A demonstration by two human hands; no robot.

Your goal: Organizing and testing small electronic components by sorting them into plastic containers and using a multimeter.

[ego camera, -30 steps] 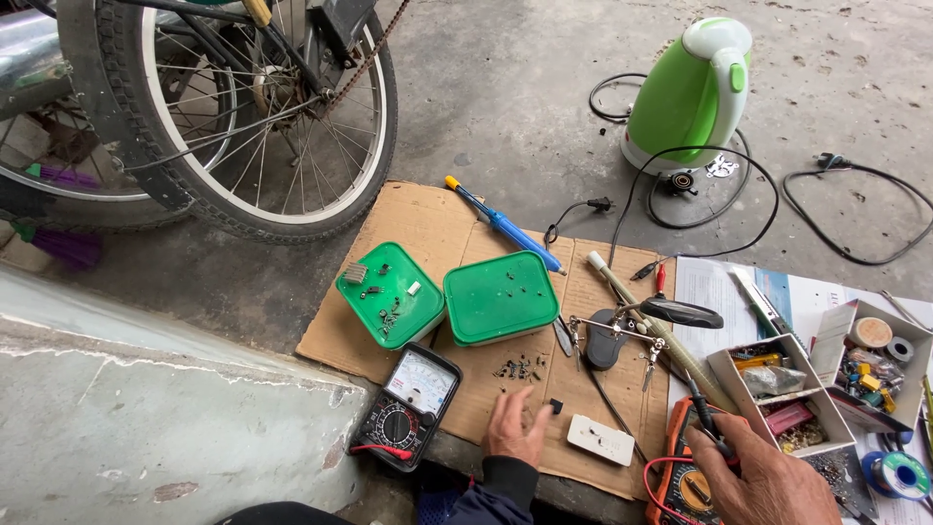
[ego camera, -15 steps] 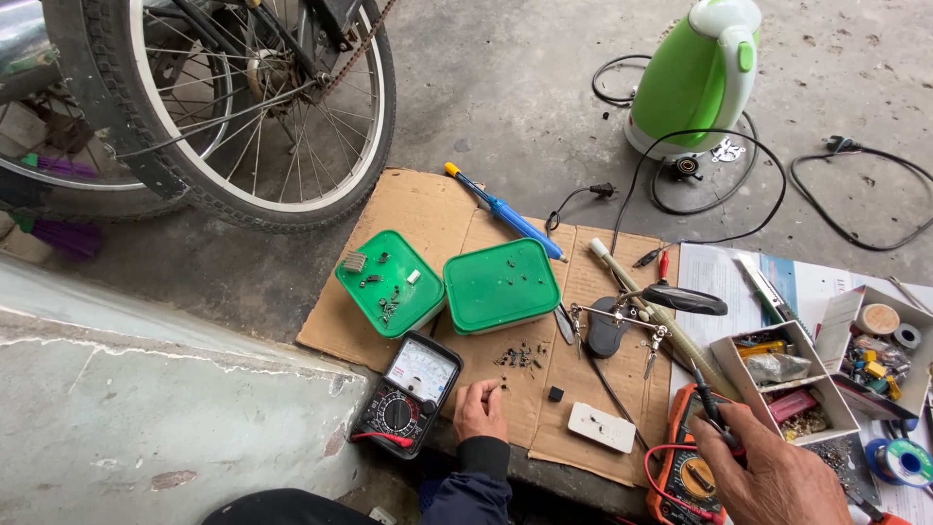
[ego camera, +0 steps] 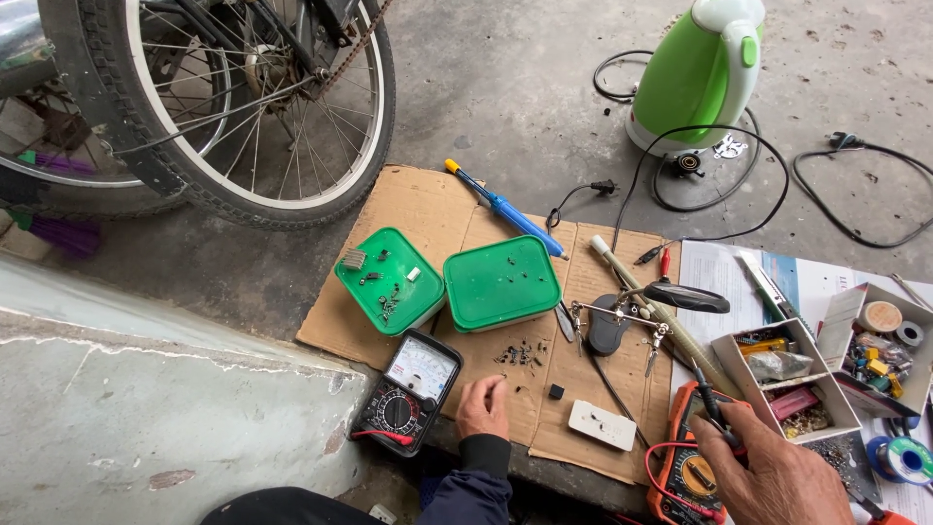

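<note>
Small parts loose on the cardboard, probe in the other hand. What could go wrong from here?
1. The left hand rests on the cardboard right below the pile of small dark parts; a nudge could scatter them off the edge.
2. The right hand holds a black probe over the orange meter, with red leads looped around it; they could snag.

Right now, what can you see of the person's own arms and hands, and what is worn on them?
Both hands are bare, without gloves, rings or a watch in view. The left hand comes out of a dark navy long sleeve with a snug cuff at the wrist. The right hand shows no sleeve before the picture's edge.
</note>
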